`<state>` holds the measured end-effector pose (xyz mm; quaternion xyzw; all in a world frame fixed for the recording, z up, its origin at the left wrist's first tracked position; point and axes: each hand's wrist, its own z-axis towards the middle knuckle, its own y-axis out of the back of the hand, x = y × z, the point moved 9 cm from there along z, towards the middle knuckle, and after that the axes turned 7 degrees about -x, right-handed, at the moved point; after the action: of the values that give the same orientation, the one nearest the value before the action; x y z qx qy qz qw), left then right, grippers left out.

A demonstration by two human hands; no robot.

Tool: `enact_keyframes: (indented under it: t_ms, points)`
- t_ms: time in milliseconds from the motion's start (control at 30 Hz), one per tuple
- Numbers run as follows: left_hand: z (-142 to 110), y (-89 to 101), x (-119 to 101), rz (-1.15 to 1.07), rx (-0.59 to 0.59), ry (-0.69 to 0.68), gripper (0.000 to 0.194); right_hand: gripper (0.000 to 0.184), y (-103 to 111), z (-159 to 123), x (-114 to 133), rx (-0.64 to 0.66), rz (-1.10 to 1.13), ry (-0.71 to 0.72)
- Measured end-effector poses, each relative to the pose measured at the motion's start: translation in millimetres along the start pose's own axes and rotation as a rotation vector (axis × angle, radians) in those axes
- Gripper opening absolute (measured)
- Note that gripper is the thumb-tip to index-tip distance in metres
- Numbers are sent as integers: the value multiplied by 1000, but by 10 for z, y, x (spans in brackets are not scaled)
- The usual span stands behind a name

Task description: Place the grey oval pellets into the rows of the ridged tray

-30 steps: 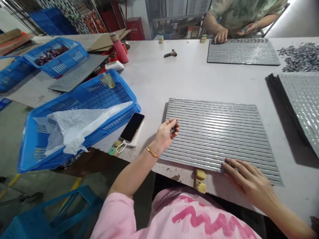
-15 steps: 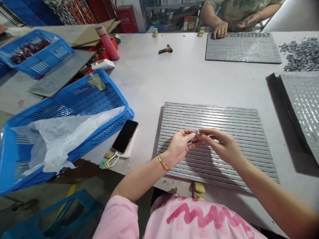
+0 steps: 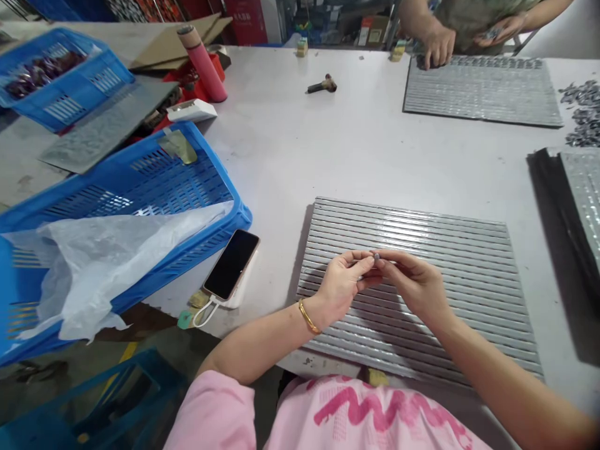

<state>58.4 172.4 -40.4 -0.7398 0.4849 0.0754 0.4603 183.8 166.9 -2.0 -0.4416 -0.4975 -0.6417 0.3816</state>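
My left hand (image 3: 341, 282) and my right hand (image 3: 416, 280) meet fingertip to fingertip above a grey ridged board (image 3: 450, 262). Pinched between their thumbs and fingers is a small grey piece (image 3: 376, 257), mostly covered by the fingers and too small to name exactly. Both hands are closed on it. The board lies flat on the white table, its long grooves running from side to side, and the forearms cross over its near part.
Left of the board lie a phone (image 3: 232, 264) with a white cable and a blue crate (image 3: 206, 240) holding white plastic sheet. A pink bottle (image 3: 206, 69) and a small dark tool (image 3: 322, 84) stand farther back. Across the table, a co-worker's hand (image 3: 439, 45) touches another ridged board (image 3: 482, 94).
The view has shifted slightly, so things on the table sit differently in it. The fingertips have closed in around the small grey piece, and my right fingers have curled more.
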Motion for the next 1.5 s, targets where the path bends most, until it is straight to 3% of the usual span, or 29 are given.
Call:
enact_keyframes:
  t_ms: [200,333,500,700,933,1100,1267,1400,1500]
  points:
    - [-35,55,-37,-24,-37,56,18,19,-66,108,288,4,-487,577]
    - [-56,222,-65,-83,-150,60,15,15,-199,277,216,31,-769,769]
    - [-51,287,-28,-93,-154,59,11,22,-378,317,81,163,-898,878]
    - [-53,309,15,-81,-155,70,11,21,-336,348,54,134,-894,851]
    - [-30,282,-12,-122,-156,119,16,31,-305,355,31,275,-814,837]
    - [-15,220,-21,-182,-120,160,26,36,-213,311,259,215,-573,680]
    - [-1,132,-37,-224,-63,144,34,26,-384,119,416,360,-420,590]
    - [-21,103,-40,-197,-43,128,25,10,-242,137,413,224,-360,537]
    - [-29,89,-15,-65,-12,91,12,7,-63,184,271,137,-305,376]
